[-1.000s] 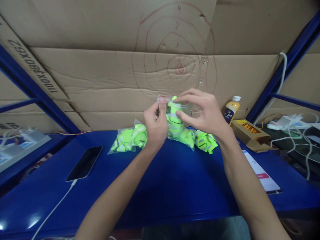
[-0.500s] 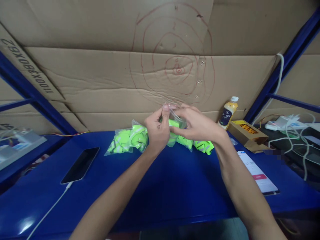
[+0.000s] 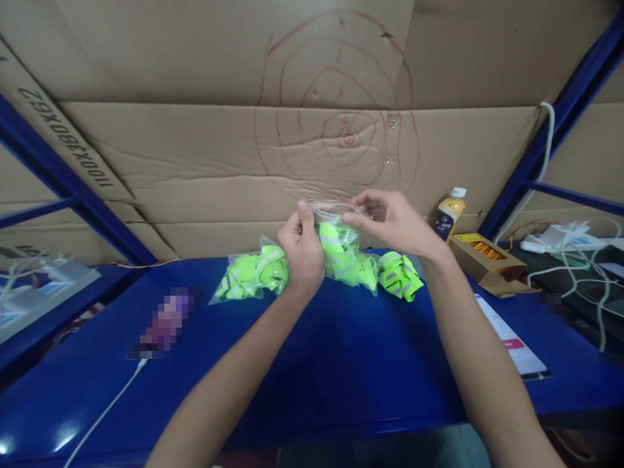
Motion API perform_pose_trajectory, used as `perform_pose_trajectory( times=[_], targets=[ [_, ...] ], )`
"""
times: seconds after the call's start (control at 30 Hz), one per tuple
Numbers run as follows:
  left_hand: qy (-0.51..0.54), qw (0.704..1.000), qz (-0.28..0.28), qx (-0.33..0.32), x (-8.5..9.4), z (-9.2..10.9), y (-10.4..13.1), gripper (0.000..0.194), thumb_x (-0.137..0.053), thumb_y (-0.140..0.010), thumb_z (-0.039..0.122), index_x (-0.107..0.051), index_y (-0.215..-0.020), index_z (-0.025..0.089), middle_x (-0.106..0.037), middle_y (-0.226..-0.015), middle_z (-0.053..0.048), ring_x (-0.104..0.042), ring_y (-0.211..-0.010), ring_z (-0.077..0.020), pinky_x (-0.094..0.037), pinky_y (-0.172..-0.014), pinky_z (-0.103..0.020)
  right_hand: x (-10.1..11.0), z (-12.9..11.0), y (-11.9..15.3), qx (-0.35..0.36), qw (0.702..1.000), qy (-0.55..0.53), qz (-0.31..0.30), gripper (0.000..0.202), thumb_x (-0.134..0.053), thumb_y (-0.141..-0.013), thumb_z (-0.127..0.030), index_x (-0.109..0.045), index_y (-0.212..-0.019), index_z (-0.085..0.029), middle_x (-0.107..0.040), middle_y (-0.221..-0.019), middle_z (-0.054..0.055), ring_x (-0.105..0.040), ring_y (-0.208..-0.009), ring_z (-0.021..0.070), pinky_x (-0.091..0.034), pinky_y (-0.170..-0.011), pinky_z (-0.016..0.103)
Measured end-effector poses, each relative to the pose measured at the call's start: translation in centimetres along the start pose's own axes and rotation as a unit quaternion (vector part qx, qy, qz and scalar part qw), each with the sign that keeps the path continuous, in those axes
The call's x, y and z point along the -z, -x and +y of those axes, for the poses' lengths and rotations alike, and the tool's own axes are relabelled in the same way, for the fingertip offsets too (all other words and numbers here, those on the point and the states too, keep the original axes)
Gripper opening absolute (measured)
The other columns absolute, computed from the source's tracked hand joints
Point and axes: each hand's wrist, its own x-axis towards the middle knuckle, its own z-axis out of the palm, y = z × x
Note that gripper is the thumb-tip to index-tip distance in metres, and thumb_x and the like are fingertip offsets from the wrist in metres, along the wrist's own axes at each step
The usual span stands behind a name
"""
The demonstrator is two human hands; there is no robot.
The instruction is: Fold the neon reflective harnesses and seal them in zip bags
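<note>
Power strip: a white power strip (image 3: 46, 276) sits on a side shelf at 9 o'clock, well apart from the hands.
Phone: a phone (image 3: 163, 323) lies flat on the blue table (image 3: 312, 364) at 8 o'clock, with a white cable (image 3: 104, 409) running from its near end.
Packed bag: a clear bag with green bands (image 3: 248, 276) lies on the table just to the left of the left hand.
Left hand: the left hand (image 3: 303, 250) is up over the middle of the table. Its thumb and first finger pinch the top left corner of the held bag. The other fingers are curled in.
Held bag: the small clear bag (image 3: 338, 244) hangs between the two hands, at about 12 o'clock from the table's middle. Bright green bands are inside it. The fingers grip only its top edge; the full part hangs below the fingertips, down by the table.
Right hand: the right hand (image 3: 394, 224) pinches the top right part of the same bag with thumb and fingertips. The bag is at 9 o'clock from this hand.
Loose bands: a bundle of green bands (image 3: 400, 276) lies on the table under the right wrist.
Bottle: a yellow bottle (image 3: 449, 214) with a white cap stands at 2 o'clock by the cardboard wall (image 3: 195, 162).
Box: an open brown box (image 3: 485, 255) lies just right of the bottle.
Paper: a white sheet (image 3: 511, 341) lies on the table at 4 o'clock.
</note>
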Motion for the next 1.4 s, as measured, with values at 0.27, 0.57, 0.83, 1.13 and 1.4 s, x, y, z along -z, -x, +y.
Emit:
perform_pose_trajectory(
  times=[0.27,0.57,0.83,1.13,1.4],
  targets=[
    [-0.009,0.991,-0.133,-0.002,0.0,0.4,0.0,0.04,-0.071,-0.102,0.061,-0.081,-0.111,0.023,-0.08,-0.112,-0.008,-0.076,-0.111,-0.0229,-0.059,-0.106,-0.036,-0.6,1.3,-1.0,0.038,0.986,-0.043,0.158,0.042,-0.084,-0.084,-0.06,-0.076,-0.079,-0.019,-0.071,-0.07,0.002,-0.058,-0.066,0.0161,-0.04,-0.061,0.031],
    [-0.025,0.999,-0.028,0.001,0.8,-0.1,-0.5,0.037,-0.082,-0.094,0.057,-0.079,-0.087,0.021,-0.074,-0.081,-0.002,-0.067,-0.072,-0.0145,-0.056,-0.07,-0.026,1.5,1.3,-0.2,-0.012,0.992,-0.126,0.019,0.053,-0.101,-0.063,-0.062,-0.078,-0.086,-0.021,-0.079,-0.082,0.005,-0.074,-0.072,0.0202,-0.061,-0.068,0.033],
    [-0.055,0.997,-0.008,-0.05,1.2,-0.9,-1.0,0.037,-0.079,-0.097,0.055,-0.077,-0.088,0.019,-0.076,-0.087,-0.004,-0.071,-0.082,-0.0165,-0.057,-0.08,-0.027,-0.4,1.7,-0.9,0.021,0.991,-0.126,0.046,0.054,-0.092,-0.073,-0.07,-0.067,-0.078,-0.022,-0.066,-0.069,-0.001,-0.06,-0.057,0.014,-0.05,-0.055,0.03],
    [-0.085,0.994,0.0,-0.07,1.6,-0.6,-1.3,0.034,-0.076,-0.1,0.051,-0.074,-0.087,0.019,-0.074,-0.083,-0.002,-0.07,-0.079,-0.0154,-0.055,-0.077,-0.026,-0.5,2.4,-1.0,-0.001,0.986,-0.169,-0.004,0.057,-0.095,-0.07,-0.071,-0.071,-0.082,-0.021,-0.07,-0.072,0.0,-0.065,-0.06,0.0148,-0.056,-0.062,0.03],
    [-0.077,0.994,0.006,-0.072,1.5,-1.3,-1.4,0.041,-0.076,-0.098,0.059,-0.074,-0.089,0.019,-0.073,-0.082,-0.002,-0.069,-0.075,-0.014,-0.055,-0.072,-0.024,0.2,2.2,-0.7,-0.006,0.978,-0.207,0.035,0.049,-0.103,-0.061,-0.06,-0.08,-0.076,-0.019,-0.075,-0.068,0.002,-0.07,-0.062,0.0161,-0.06,-0.062,0.028]
  ],
)
